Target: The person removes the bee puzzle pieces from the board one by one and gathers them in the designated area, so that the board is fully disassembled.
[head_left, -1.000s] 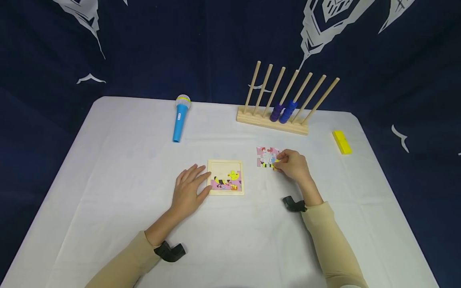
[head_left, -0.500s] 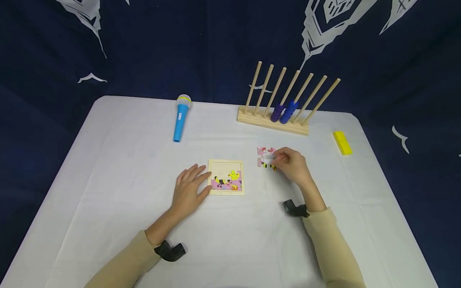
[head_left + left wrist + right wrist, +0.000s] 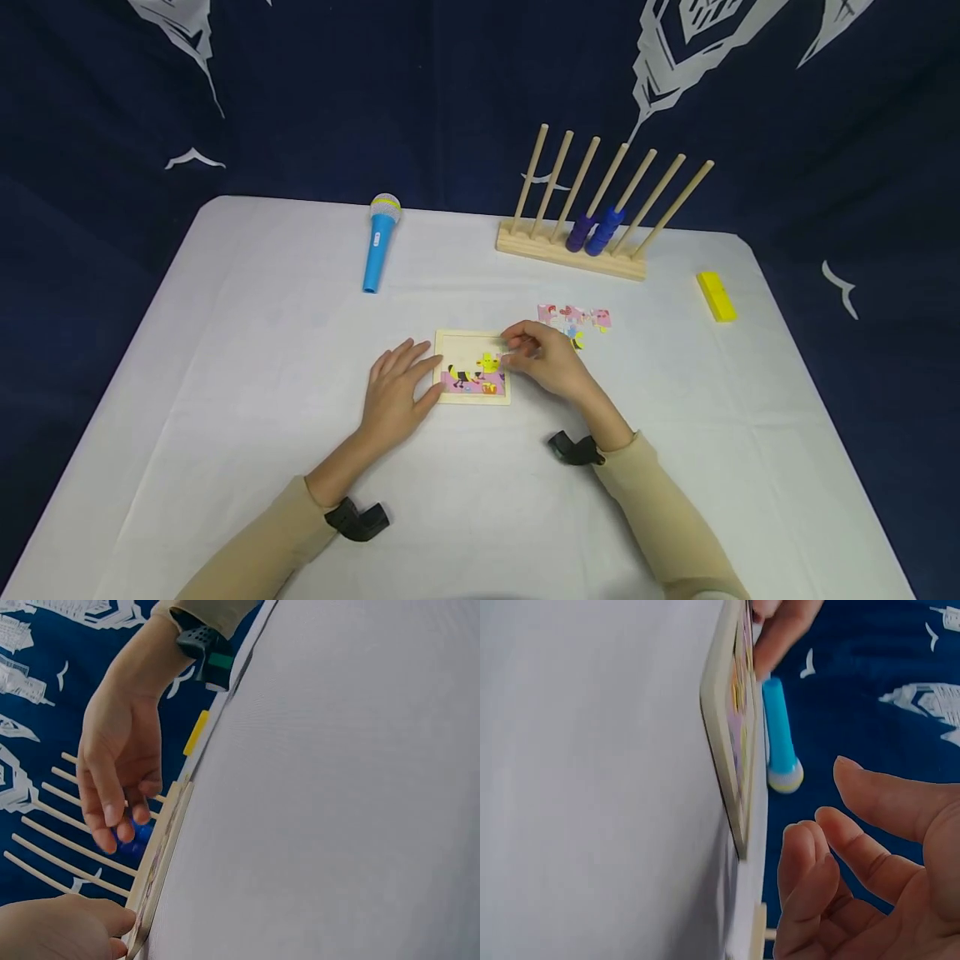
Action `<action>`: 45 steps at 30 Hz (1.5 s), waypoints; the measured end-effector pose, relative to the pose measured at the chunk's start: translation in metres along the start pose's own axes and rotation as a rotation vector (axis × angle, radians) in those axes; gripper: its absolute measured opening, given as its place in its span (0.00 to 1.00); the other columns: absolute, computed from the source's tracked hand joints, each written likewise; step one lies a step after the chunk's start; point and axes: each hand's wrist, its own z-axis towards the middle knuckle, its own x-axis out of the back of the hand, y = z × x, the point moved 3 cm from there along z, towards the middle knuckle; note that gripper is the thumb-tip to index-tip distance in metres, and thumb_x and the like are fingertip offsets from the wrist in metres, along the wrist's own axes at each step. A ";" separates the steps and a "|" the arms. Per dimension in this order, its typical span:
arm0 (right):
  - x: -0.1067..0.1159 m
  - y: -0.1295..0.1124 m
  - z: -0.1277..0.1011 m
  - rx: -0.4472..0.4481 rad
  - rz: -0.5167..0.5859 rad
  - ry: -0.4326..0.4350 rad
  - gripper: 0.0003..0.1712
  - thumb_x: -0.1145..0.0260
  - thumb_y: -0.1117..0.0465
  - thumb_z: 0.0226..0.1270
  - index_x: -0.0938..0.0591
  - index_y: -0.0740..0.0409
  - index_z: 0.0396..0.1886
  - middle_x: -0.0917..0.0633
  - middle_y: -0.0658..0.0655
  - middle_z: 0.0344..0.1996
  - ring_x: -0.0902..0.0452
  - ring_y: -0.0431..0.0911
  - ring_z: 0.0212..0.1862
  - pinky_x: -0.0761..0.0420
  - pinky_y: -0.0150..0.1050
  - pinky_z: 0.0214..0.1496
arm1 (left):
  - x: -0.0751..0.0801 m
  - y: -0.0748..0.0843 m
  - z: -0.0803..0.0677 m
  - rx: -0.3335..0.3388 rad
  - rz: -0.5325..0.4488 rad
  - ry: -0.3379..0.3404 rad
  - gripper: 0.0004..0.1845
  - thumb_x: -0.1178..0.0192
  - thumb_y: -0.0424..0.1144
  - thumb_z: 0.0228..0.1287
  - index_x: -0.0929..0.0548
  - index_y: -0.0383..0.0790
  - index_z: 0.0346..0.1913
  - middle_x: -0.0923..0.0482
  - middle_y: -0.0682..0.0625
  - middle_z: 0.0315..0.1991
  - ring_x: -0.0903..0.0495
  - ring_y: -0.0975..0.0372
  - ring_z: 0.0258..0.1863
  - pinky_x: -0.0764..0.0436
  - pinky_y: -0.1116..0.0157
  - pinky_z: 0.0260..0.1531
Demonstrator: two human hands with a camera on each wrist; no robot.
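My left hand (image 3: 396, 392) lies at the left side of a square wooden puzzle frame (image 3: 472, 400), thumb and forefinger touching its edge. In the frame, pink puzzle pieces (image 3: 468, 385) with a bee picture fill the lower part, and the upper part is bare wood. My right hand (image 3: 551, 360) hovers at the frame's right edge. In the right wrist view the right hand (image 3: 862, 862) has its thumb and forefinger apart, fingers loosely bent, with nothing visible between the tips. Several loose puzzle pieces (image 3: 574, 315) lie beyond the right hand, which hides part of that area.
A blue toy microphone (image 3: 379, 246) lies at the back left. At the back right stands a wooden peg rack (image 3: 572, 256) with purple and blue beads (image 3: 604, 233) on two pegs. A yellow block (image 3: 717, 297) is near the right edge of the white-covered table (image 3: 262, 333).
My right hand has moved left from the loose puzzle pieces to the frame's right edge, uncovering pieces at the right. My left hand stays at the frame.
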 end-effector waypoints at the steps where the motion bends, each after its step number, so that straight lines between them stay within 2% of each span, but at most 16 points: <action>1: -0.003 -0.002 0.001 0.018 0.002 0.000 0.16 0.33 0.62 0.51 0.22 0.57 0.42 0.21 0.53 0.34 0.27 0.44 0.32 0.28 0.37 0.35 | 0.000 0.001 0.001 0.005 0.000 0.000 0.21 0.41 0.45 0.55 0.23 0.42 0.51 0.32 0.45 0.59 0.43 0.52 0.63 0.51 0.48 0.60; 6: -0.015 -0.006 0.005 0.067 0.010 -0.005 0.17 0.32 0.63 0.51 0.22 0.58 0.42 0.21 0.55 0.36 0.27 0.43 0.31 0.27 0.35 0.34 | -0.002 0.001 0.002 0.032 0.019 -0.010 0.21 0.41 0.45 0.55 0.23 0.43 0.52 0.33 0.46 0.60 0.44 0.53 0.64 0.51 0.49 0.60; 12: -0.020 -0.004 0.006 0.052 -0.012 -0.004 0.19 0.30 0.62 0.48 0.21 0.58 0.42 0.22 0.55 0.36 0.28 0.43 0.30 0.28 0.34 0.32 | -0.003 0.001 0.001 0.050 0.032 -0.011 0.21 0.40 0.45 0.54 0.23 0.43 0.52 0.34 0.46 0.60 0.44 0.53 0.64 0.51 0.49 0.60; 20: -0.022 0.002 0.006 0.023 -0.041 -0.028 0.19 0.30 0.62 0.48 0.21 0.56 0.42 0.22 0.54 0.35 0.29 0.43 0.30 0.29 0.34 0.32 | -0.003 0.003 0.002 0.045 0.024 -0.006 0.21 0.40 0.44 0.54 0.23 0.43 0.52 0.34 0.46 0.60 0.44 0.53 0.64 0.51 0.49 0.60; 35: -0.027 0.003 0.005 0.058 -0.137 -0.012 0.19 0.29 0.59 0.47 0.20 0.53 0.41 0.24 0.52 0.34 0.32 0.43 0.30 0.32 0.34 0.32 | -0.003 0.002 0.001 0.038 0.024 -0.004 0.21 0.40 0.44 0.54 0.23 0.43 0.52 0.34 0.46 0.60 0.45 0.53 0.64 0.51 0.49 0.60; 45: -0.030 0.002 0.005 0.063 -0.192 0.001 0.19 0.28 0.56 0.45 0.19 0.53 0.40 0.25 0.51 0.30 0.34 0.42 0.28 0.36 0.32 0.28 | -0.002 0.003 0.001 0.035 0.029 0.001 0.21 0.40 0.44 0.54 0.23 0.43 0.52 0.33 0.45 0.60 0.44 0.53 0.64 0.51 0.49 0.60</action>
